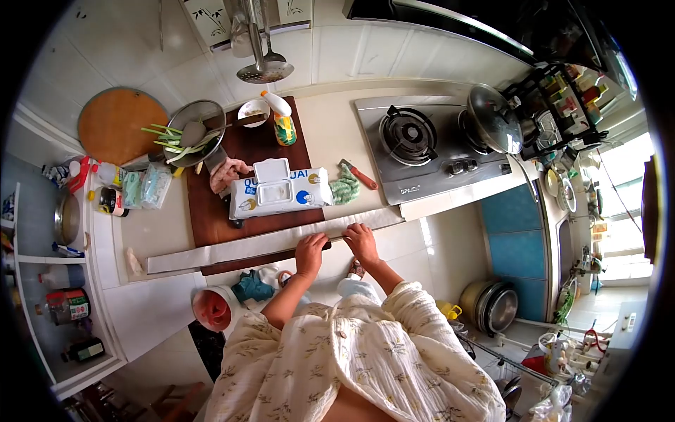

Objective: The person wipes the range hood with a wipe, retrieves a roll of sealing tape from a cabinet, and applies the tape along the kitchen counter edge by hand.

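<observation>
A long whitish strip lies along the front edge of the counter, across the dark wooden board and the pale worktop. My left hand grips its near edge around the middle, fingers curled and pressed together. Just to the right, my right hand is closed on the same edge, its fingertips on the strip. Something small and dark shows beside my left fingers; I cannot make out what it is. Behind the strip lies a pack of wet wipes with its lid up.
A spray bottle, a pan with green stalks, raw meat and a red-handled knife by a green cloth lie behind. The gas stove is at right. Below stands a bucket.
</observation>
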Demonstrator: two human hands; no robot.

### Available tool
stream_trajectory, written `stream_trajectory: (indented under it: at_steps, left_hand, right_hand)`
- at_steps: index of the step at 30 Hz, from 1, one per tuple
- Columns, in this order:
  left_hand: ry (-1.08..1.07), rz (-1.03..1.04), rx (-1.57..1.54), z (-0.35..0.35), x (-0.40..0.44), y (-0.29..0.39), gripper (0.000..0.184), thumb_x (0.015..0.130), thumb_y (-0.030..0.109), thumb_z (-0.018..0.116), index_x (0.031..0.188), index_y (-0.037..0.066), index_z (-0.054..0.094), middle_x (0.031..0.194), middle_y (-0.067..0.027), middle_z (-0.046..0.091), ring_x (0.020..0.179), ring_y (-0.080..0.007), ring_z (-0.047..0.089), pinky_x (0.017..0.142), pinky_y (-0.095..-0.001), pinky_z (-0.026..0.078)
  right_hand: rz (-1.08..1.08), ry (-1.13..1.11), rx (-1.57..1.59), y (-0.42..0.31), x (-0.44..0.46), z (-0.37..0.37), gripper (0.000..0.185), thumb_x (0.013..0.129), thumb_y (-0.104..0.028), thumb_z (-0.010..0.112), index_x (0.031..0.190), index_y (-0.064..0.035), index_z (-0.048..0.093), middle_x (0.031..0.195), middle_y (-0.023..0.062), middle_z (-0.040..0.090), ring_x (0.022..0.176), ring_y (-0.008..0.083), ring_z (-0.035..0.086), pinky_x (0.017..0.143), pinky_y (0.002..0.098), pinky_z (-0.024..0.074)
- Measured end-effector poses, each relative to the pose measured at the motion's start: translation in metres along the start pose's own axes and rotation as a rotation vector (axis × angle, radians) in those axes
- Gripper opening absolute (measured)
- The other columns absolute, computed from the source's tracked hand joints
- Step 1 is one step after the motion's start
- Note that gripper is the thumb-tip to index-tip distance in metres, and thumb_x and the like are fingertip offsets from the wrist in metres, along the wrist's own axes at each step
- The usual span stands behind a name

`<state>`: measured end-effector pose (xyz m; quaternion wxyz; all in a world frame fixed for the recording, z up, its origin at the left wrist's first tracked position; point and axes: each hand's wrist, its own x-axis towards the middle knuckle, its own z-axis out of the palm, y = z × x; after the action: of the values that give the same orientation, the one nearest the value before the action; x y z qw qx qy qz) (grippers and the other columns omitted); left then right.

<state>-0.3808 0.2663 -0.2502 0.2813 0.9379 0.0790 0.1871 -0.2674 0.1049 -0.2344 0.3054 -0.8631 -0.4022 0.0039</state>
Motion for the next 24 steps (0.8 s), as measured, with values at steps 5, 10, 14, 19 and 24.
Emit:
stream_trajectory:
  at_steps: [5,10,14,19,24]
  left_hand:
    - [-0.001,0.001,0.009,-0.0006,0.0001,0.0017,0.02,0.081,0.01,0.056,0.097,0.009,0.067,0.105,-0.0051,0.066,0.098,-0.0254,0.061,0.085,-0.0393,0.047]
    - [0.005,0.002,0.006,-0.0019,0.0007,0.003,0.019,0.082,0.01,0.056,0.097,0.009,0.067,0.104,-0.0049,0.066,0.097,-0.0256,0.061,0.085,-0.0389,0.047]
    - [0.01,0.004,0.001,-0.0005,0.0001,0.0017,0.02,0.081,0.01,0.056,0.097,0.009,0.068,0.104,-0.0049,0.066,0.097,-0.0257,0.061,0.085,-0.0389,0.047]
    - [0.006,-0.006,-0.003,-0.0034,0.0015,0.0048,0.02,0.08,0.009,0.056,0.097,0.009,0.067,0.104,-0.0048,0.066,0.097,-0.0257,0.061,0.085,-0.039,0.047]
    - [0.011,0.0,-0.02,-0.0037,0.0016,0.0044,0.022,0.079,0.007,0.056,0.098,0.009,0.067,0.105,-0.0047,0.066,0.097,-0.026,0.061,0.084,-0.0391,0.047]
  right_hand:
    - [0.006,-0.013,0.015,-0.0011,-0.0019,-0.0017,0.015,0.078,-0.013,0.068,0.093,-0.0106,0.066,0.096,0.0047,0.059,0.092,0.0267,0.055,0.08,0.0395,0.0429]
    - [0.013,-0.004,0.031,-0.0007,-0.0027,-0.0008,0.015,0.078,-0.013,0.068,0.093,-0.0104,0.066,0.096,0.0051,0.059,0.092,0.027,0.055,0.08,0.0397,0.0429]
    - [0.02,-0.001,0.031,-0.0012,-0.0021,-0.0006,0.015,0.077,-0.012,0.068,0.092,-0.0102,0.065,0.096,0.0054,0.059,0.093,0.0272,0.055,0.08,0.04,0.0432]
    - [0.024,0.007,0.042,-0.0024,-0.0018,-0.0015,0.014,0.077,-0.01,0.068,0.091,-0.0101,0.065,0.096,0.0058,0.059,0.092,0.0276,0.055,0.079,0.0402,0.0435]
    - [0.03,0.022,0.045,-0.001,-0.0011,0.0018,0.015,0.077,-0.009,0.067,0.091,-0.0098,0.065,0.095,0.0059,0.059,0.091,0.0282,0.055,0.078,0.0406,0.0436]
